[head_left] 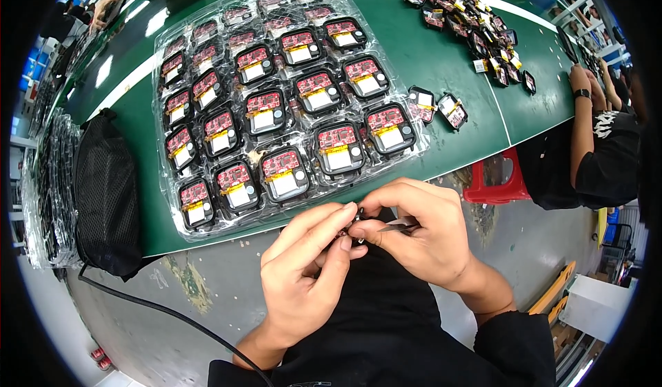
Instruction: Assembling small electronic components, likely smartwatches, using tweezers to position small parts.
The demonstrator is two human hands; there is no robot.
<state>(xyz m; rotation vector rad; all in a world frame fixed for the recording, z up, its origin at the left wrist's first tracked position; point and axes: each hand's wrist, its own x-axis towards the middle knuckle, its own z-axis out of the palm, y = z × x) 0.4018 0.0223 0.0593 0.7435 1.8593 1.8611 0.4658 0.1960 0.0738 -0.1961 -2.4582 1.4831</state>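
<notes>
My left hand (303,266) and my right hand (424,232) meet just in front of the table's near edge. Between their fingertips is a small dark electronic part (353,230), mostly hidden by the fingers. My right hand is also closed round a thin metal tool (398,225) that looks like tweezers. Beyond my hands lies a clear plastic tray (238,223) with rows of open black square casings (283,173), each showing a red circuit board, yellow tape and a white block. Two loose modules (452,111) lie to the tray's right.
A heap of similar modules (476,32) sits on the green table (483,121) at far right. At left are a black mesh bag (103,194) and stacked clear trays (52,187). A black cable (172,311) crosses below. Another person (600,149) works at right, near a red stool (496,180).
</notes>
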